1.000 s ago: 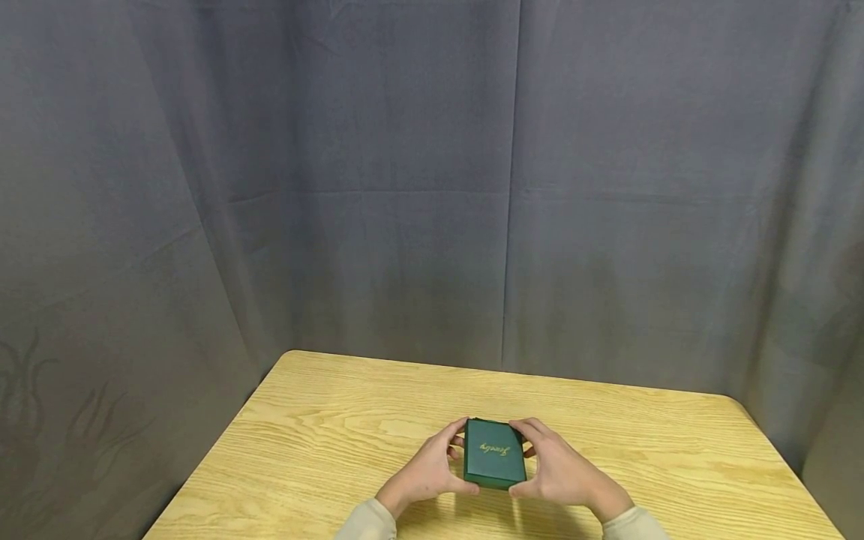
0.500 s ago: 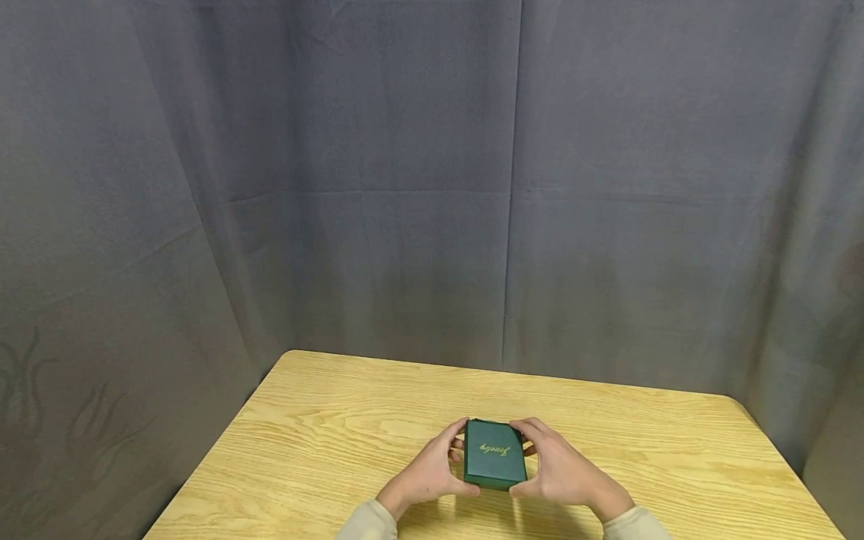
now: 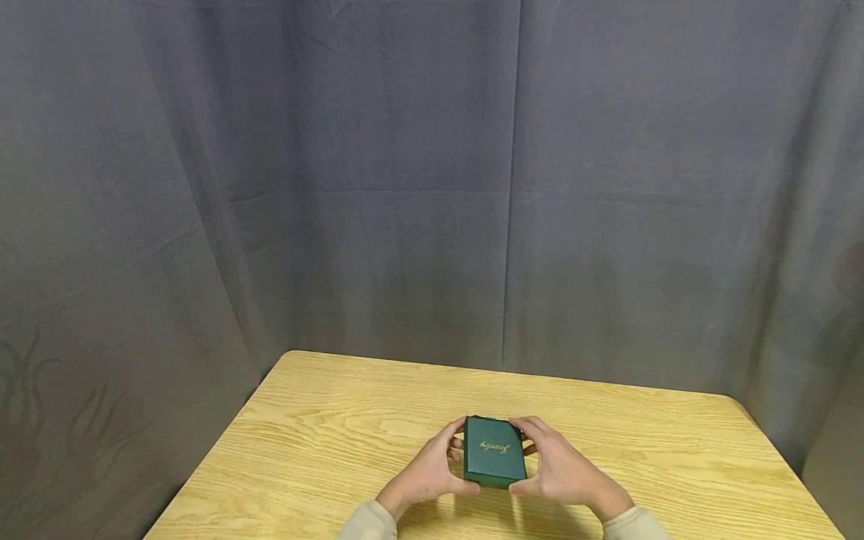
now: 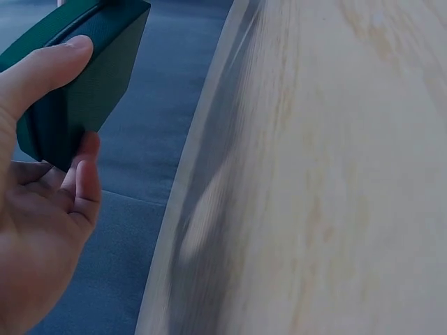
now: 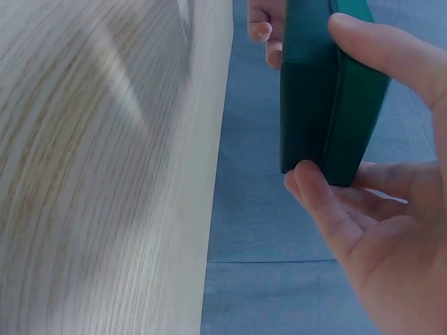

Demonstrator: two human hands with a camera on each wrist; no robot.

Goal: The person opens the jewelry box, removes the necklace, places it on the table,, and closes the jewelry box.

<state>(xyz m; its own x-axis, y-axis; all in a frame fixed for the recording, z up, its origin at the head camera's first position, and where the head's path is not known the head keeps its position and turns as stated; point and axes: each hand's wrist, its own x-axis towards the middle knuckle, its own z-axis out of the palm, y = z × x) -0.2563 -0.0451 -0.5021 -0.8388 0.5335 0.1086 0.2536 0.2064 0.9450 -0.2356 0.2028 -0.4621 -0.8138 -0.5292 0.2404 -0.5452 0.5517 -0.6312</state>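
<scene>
Both hands hold a dark green jewelry box in front of the person, its gold lettering upside down in the head view. My left hand grips its left side, the thumb at the near corner and fingers at the far one. On the opposite side my right hand does likewise. In the left wrist view, the box is raised off the table, with the left thumb on its edge. A seam runs along the side of the box in the right wrist view, and its lid is closed.
Below the hands lies a light wood-grain table with rounded far corners. Grey curtains hang behind it and on both sides. Shadows of the hands fall on the tabletop near the person.
The jewelry box has shifted very slightly up in the head view. Both hands keep the same grip and hardly move.
</scene>
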